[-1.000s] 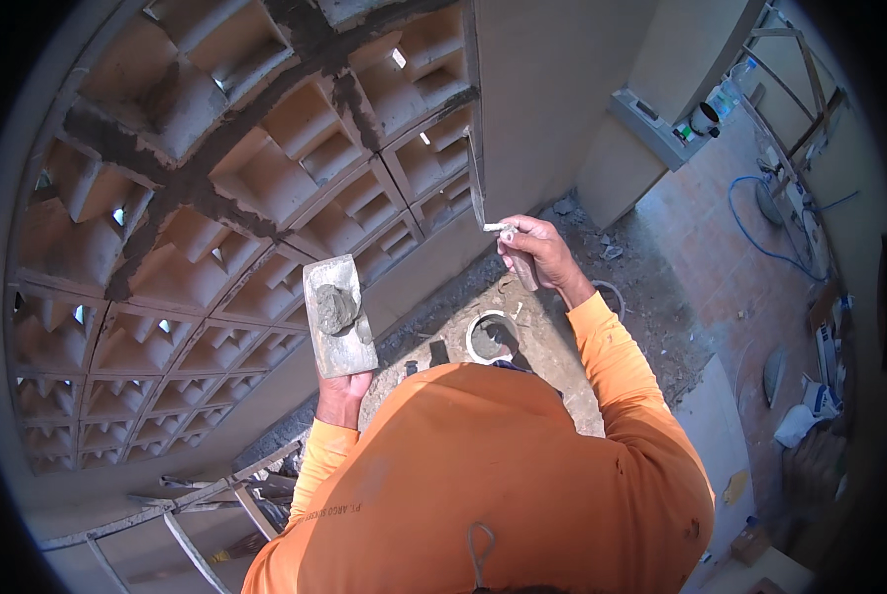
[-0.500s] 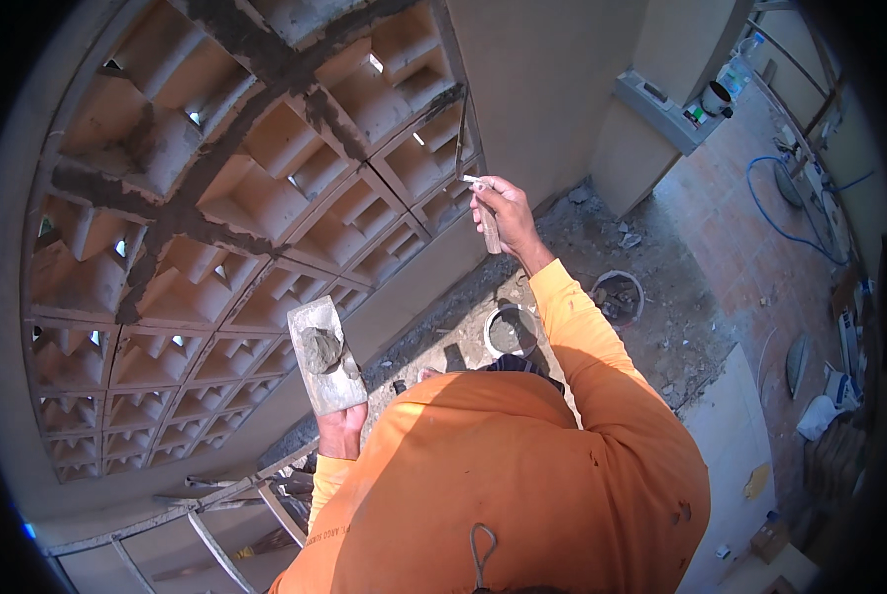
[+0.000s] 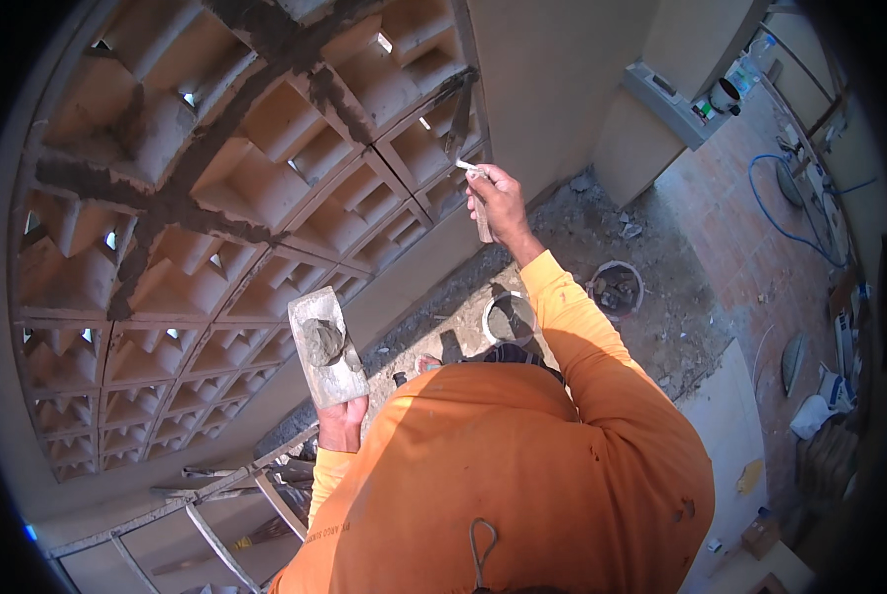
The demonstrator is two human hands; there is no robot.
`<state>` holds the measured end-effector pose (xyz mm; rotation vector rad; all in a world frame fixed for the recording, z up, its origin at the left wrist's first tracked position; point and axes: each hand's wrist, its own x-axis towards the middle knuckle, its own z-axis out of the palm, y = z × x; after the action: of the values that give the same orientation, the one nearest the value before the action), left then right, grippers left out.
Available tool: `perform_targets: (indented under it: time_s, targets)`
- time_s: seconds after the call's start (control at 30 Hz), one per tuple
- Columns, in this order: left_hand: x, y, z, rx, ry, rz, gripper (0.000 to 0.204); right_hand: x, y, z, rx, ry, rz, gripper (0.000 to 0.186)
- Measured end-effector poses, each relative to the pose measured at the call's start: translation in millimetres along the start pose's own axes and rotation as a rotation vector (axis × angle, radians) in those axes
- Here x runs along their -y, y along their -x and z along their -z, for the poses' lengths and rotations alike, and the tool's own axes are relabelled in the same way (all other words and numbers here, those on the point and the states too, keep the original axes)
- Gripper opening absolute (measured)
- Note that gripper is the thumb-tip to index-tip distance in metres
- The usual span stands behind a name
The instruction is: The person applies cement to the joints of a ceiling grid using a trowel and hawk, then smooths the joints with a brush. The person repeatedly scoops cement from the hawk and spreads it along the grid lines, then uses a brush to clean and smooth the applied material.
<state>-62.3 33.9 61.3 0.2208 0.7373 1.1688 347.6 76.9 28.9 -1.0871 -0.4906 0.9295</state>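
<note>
My right hand (image 3: pixel 501 206) is closed around the wooden handle of a trowel (image 3: pixel 459 127). The trowel's dark blade points up against the joint at the right edge of a wall of pale, hollow vent blocks (image 3: pixel 265 148). Dark grey mortar (image 3: pixel 171 206) is smeared along several joints in the wall's upper part, while lower joints show as thin lines. Lower down, my left hand (image 3: pixel 342 421) grips the near end of a flat rectangular mortar board (image 3: pixel 340 384). A lump of wet mortar (image 3: pixel 321 342) sits on the board, apart from the wall.
Below me stand a bucket of grey mortar (image 3: pixel 510 319) and a bucket of rubble (image 3: pixel 617 288) on dirt ground. A metal ladder-like frame (image 3: pixel 215 547) lies at lower left. On a ledge (image 3: pixel 666 99) at upper right is a dark cup (image 3: pixel 724 94). A blue hose (image 3: pixel 772 220) curls over the tiles.
The trowel blade has turned from nearly edge-on to showing more of its flat face at the joint. My right hand has shifted slightly left and up. The board stays nearly in place.
</note>
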Motion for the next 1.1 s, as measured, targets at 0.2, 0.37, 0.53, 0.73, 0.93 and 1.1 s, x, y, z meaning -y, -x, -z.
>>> perform_targets:
  time_s: [0.2, 0.37, 0.53, 0.73, 0.93, 1.1]
  targets:
    - [-10.6, -1.0, 1.7, -0.050, 0.018, 0.018, 0.020, -7.0, 5.8, -19.6, -0.039, 0.042, 0.008, 0.025]
    - [-17.0, -2.1, 3.4, -0.026, 0.004, 0.014, 0.020, -23.4, 9.3, -36.7, -0.072, 0.045, -0.011, 0.026]
    - [-24.8, -8.8, 9.7, 0.002, -0.003, 0.000, 0.021, -31.9, 8.4, -55.3, -0.110, 0.044, 0.038, 0.028]
    - [-37.6, -15.3, 19.5, 0.013, -0.002, 0.021, 0.021, -41.3, 11.4, -80.2, -0.147, 0.131, 0.061, 0.026]
    - [-49.8, -25.7, 25.4, 0.023, -0.040, 0.045, 0.021, -53.6, 14.8, -92.1, -0.127, 0.146, 0.076, 0.023]
    - [-50.0, -27.8, 3.6, 0.009, -0.020, 0.100, 0.022, -54.0, 37.9, -81.6, -0.135, 0.148, 0.067, 0.029]
